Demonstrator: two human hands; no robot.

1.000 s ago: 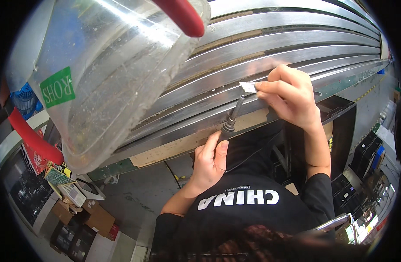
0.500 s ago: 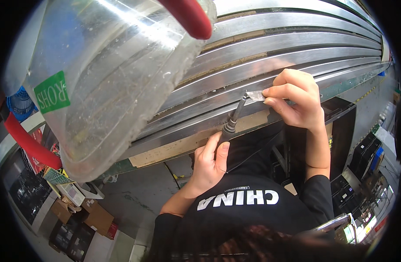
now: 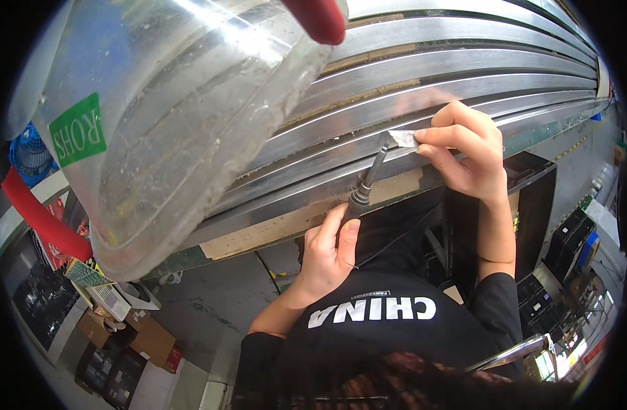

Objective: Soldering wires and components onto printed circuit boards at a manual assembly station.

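Note:
My left hand (image 3: 327, 253) is wrapped round the dark handle of a soldering iron (image 3: 367, 184), its metal shaft slanting up and away from me. A thin cord runs near the wrist. Between the thumb and fingers of my right hand (image 3: 468, 149) is a small, crumpled, silvery-grey scrap (image 3: 403, 139), its material unclear. The iron's tip is right at the scrap's left end; I cannot tell if they touch. Both are held above the near edge of a bench with long metal rails (image 3: 450, 90).
At upper left, a large clear plastic hood (image 3: 190, 130) with a green label and red tube-like parts (image 3: 44, 219) blocks part of the bench. A blue fan (image 3: 32, 157) stands beyond it. Cardboard boxes (image 3: 153, 338) lie lower left. A black cabinet (image 3: 528, 198) stands under the bench at right.
My right hand has lifted the scrap slightly, up and away from its lower spot at the iron's tip. The iron has barely moved. The plastic hood appears slightly higher in view.

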